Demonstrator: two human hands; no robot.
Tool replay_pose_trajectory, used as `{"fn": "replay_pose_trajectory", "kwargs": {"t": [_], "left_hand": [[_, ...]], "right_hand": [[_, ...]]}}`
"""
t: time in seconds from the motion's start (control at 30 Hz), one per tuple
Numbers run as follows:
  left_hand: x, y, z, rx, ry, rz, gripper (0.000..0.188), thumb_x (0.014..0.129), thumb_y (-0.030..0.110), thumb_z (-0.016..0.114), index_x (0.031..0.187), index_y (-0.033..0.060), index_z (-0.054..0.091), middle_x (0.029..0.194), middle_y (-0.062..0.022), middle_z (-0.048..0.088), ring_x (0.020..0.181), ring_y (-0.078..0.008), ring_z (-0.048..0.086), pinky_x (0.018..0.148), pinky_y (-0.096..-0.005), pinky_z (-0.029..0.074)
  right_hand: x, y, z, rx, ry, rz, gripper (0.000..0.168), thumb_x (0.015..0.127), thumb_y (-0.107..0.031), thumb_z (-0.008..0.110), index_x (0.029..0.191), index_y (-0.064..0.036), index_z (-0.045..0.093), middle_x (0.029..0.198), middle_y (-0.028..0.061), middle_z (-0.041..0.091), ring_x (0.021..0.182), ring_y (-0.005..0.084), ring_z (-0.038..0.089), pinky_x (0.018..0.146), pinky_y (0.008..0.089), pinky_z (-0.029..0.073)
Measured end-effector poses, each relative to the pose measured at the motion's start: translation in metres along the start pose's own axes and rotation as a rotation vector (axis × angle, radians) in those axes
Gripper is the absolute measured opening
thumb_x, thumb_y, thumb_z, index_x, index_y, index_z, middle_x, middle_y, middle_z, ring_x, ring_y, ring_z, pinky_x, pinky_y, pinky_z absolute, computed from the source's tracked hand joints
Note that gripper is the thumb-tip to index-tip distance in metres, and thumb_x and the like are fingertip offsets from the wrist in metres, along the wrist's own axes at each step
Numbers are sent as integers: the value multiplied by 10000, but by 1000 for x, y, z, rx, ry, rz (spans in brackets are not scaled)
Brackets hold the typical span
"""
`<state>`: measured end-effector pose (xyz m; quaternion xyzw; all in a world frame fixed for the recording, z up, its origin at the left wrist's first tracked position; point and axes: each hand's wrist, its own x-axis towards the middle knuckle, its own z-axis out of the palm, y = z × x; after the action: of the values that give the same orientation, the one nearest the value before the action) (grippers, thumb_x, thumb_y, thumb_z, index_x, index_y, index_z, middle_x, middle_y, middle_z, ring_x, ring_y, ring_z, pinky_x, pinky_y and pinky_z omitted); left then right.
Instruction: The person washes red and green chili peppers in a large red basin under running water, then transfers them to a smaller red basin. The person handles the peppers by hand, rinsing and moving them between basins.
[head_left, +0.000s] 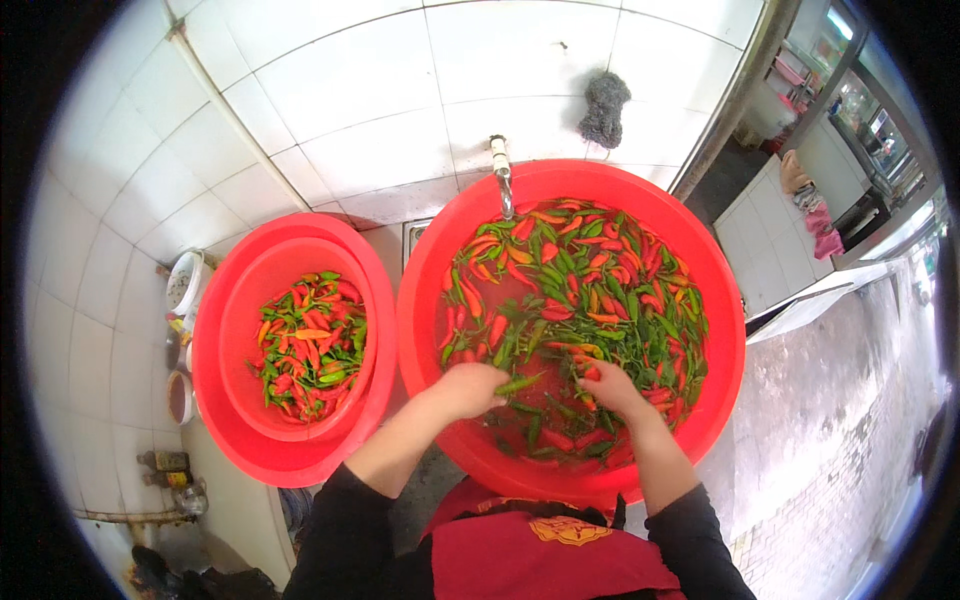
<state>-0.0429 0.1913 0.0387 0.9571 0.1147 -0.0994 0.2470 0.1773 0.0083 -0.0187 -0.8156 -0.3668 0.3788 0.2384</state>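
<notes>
Before me stands a large red plastic tub (721, 315) of water, with many red, orange and green chili peppers (551, 289) floating among loose green leaves and stems. My left hand (474, 390) is over the tub's near left part, and a green chili pepper (517, 385) sticks out from its fingertips. My right hand (611, 386), a short way to the right, has its fingers closed on red chili peppers (589, 370) at the water's surface. Between the hands the reddish water shows, with some peppers lying under it. Parts of my fingers are hidden.
Left of the tub, a smaller red basin (240, 330) holding chili peppers sits inside a wider red basin (214, 420). A tap (502, 180) reaches over the tub's far rim. A dark scouring pad (606, 109) hangs on the tiled wall. Small containers (186, 282) stand far left.
</notes>
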Motion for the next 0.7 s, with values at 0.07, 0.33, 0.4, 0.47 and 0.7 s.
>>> {"fn": "replay_pose_trajectory", "kwargs": {"t": [0.07, 0.33, 0.4, 0.47, 0.7], "left_hand": [[1, -4, 4, -276, 188, -106, 234, 783, 252, 637, 868, 35, 622, 829, -133, 641, 768, -283, 629, 657, -390, 499], [35, 44, 52, -1569, 46, -405, 275, 879, 171, 564, 1116, 37, 526, 879, -19, 627, 748, -117, 599, 611, -256, 482], [40, 52, 53, -1524, 47, -322, 293, 879, 150, 559, 1143, 33, 513, 866, -14, 621, 737, -111, 590, 613, -250, 479], [38, 56, 51, -1473, 45, -363, 257, 868, 111, 563, 1106, 22, 522, 813, -14, 604, 666, -108, 563, 609, -238, 475], [16, 20, 34, -1559, 289, -427, 165, 827, 62, 601, 980, 18, 558, 742, -54, 605, 626, -126, 564, 538, -220, 424]], "right_hand": [[-8, -4, -16, 241, -11, 8, 397, 794, -173, 657, 1155, -44, 555, 789, 23, 574, 695, 126, 519, 619, 284, 430], [-14, -27, 4, 767, -30, -63, 278, 824, -72, 626, 1090, -18, 568, 844, 15, 598, 772, 84, 549, 674, 244, 452], [-8, -23, 19, 688, -17, -91, 277, 827, -70, 623, 1091, -12, 564, 851, 20, 598, 782, 84, 553, 673, 246, 455], [-21, -47, 16, 718, -88, -13, 257, 813, -57, 618, 1063, -14, 576, 888, 69, 617, 821, 162, 588, 729, 291, 466], [-21, -38, -16, -474, 400, -58, 189, 742, -56, 568, 927, -25, 592, 958, 129, 599, 974, 331, 537, 817, 408, 456]]}}
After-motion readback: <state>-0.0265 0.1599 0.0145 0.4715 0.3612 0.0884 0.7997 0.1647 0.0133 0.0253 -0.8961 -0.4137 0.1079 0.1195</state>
